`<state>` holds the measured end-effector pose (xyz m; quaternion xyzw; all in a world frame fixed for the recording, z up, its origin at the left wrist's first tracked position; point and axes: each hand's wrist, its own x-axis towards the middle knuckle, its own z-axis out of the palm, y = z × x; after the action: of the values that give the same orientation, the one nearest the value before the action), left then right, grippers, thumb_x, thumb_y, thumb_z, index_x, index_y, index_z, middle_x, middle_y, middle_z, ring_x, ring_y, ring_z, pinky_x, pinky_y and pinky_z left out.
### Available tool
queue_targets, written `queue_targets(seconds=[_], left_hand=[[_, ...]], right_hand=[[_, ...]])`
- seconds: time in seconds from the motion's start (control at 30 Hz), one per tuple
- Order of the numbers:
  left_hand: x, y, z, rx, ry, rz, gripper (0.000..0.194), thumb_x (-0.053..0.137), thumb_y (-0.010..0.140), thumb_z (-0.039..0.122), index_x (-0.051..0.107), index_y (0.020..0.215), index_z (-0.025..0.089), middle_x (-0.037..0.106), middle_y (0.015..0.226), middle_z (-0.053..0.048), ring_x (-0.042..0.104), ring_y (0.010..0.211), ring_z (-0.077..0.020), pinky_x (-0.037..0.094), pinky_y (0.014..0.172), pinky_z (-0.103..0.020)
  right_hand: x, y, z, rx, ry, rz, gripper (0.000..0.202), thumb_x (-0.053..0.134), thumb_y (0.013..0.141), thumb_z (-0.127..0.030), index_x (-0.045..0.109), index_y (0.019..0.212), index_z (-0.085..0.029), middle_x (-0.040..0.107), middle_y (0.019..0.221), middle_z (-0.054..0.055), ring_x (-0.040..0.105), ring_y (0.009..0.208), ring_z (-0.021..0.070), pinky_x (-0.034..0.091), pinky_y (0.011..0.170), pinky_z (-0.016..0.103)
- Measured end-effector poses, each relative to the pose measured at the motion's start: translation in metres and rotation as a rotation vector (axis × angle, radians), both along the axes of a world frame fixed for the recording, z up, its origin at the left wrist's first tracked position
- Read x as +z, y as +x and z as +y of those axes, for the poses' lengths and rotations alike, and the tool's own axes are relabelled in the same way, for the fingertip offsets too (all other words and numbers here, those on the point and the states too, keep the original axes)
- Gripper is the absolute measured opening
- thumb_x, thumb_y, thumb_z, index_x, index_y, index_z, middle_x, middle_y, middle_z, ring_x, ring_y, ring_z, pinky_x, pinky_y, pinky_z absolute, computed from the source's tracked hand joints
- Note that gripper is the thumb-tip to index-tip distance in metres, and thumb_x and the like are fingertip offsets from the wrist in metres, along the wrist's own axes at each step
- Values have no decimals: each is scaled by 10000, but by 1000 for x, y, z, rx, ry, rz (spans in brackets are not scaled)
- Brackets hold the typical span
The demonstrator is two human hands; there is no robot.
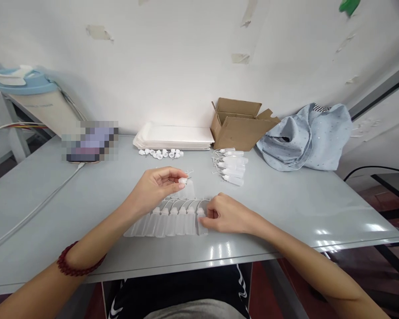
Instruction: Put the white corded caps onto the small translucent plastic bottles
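Observation:
My left hand (152, 188) pinches a small white needle-tip cap (182, 180) between thumb and fingers, its thin metal tip pointing right. Behind that cap, more translucent bottles (187, 191) lie partly hidden by the hand. My right hand (229, 215) is closed, thumb and forefinger on the rightmost squeeze bottle (201, 225) of a row. Several clear plastic squeeze bottles (171, 225) lie side by side in that row, white necks away from me, with thin curved strips at their tops. The left end of the row is partly covered by my left wrist.
Loose white caps (164, 153) lie before a stack of white envelopes (176, 136). Capped bottles (232, 166) are piled by an open cardboard box (241, 130). Light-blue cloth (314, 139) sits at right; a phone (91, 144) with a cable and a blue-lidded container (46, 99) at left.

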<state>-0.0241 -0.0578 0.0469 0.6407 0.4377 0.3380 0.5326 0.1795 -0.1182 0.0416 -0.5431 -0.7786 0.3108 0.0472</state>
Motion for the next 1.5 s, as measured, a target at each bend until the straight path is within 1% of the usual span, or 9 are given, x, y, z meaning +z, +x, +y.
queue_targets(seconds=[0.1,0.23,0.4,0.57,0.67,0.77,1.0,1.23,1.5], left_hand=[[-1,3,-1,3,-60,4,259,746,662,292,706,901,197,698,934,-29,632,908,-194,524,801,-297],[0,4,-3,12,-133,24,269,770,628,269,703,873,182,707,914,-34,644,894,-198,524,796,-296],[2,4,-6,-72,-216,22,264,763,662,312,677,877,186,707,865,-32,640,795,-168,503,696,-261],[3,3,-7,-170,-197,0,247,791,648,328,696,839,203,629,655,25,558,616,-102,442,552,-196],[3,5,-9,-200,-170,-52,233,799,638,322,710,819,205,643,697,15,541,596,-95,444,528,-193],[1,7,-12,-154,-112,-93,212,792,645,313,718,809,202,689,824,-16,580,636,-112,491,561,-215],[0,13,-18,-87,0,-62,216,774,659,339,725,811,194,723,898,-48,662,828,-207,565,730,-304],[1,14,-17,-52,-48,-71,201,760,684,320,712,827,187,713,844,-20,664,829,-179,560,755,-271],[0,15,-18,-48,-35,-43,218,758,686,344,710,828,186,703,820,-22,658,808,-181,562,739,-278]], right_hand=[[-1,3,1,-37,-44,-1,376,572,742,-318,382,454,-167,351,424,-54,275,415,59,170,419,236],[-1,4,2,-34,-27,5,345,573,718,-287,387,454,-169,371,425,-52,287,406,58,176,407,235],[7,7,3,-124,38,130,273,540,748,-265,408,529,-171,442,476,-47,372,444,62,255,432,208],[12,5,3,-249,114,271,194,570,734,-275,440,628,-178,446,487,-61,400,453,68,297,449,190],[9,3,2,-271,160,311,191,602,701,-257,426,670,-189,386,438,-95,351,411,60,274,428,185],[2,3,2,-257,204,336,215,613,703,-270,412,708,-195,398,454,-102,333,402,56,273,429,186],[-11,3,0,-210,402,297,218,615,745,-291,419,752,-195,427,530,-87,347,434,59,283,460,194],[-17,3,-3,-107,561,229,167,561,828,-312,460,809,-181,509,621,-37,385,446,62,306,461,190],[-27,4,-2,-8,914,56,179,484,915,-308,513,875,-136,608,757,54,440,459,75,278,416,214]])
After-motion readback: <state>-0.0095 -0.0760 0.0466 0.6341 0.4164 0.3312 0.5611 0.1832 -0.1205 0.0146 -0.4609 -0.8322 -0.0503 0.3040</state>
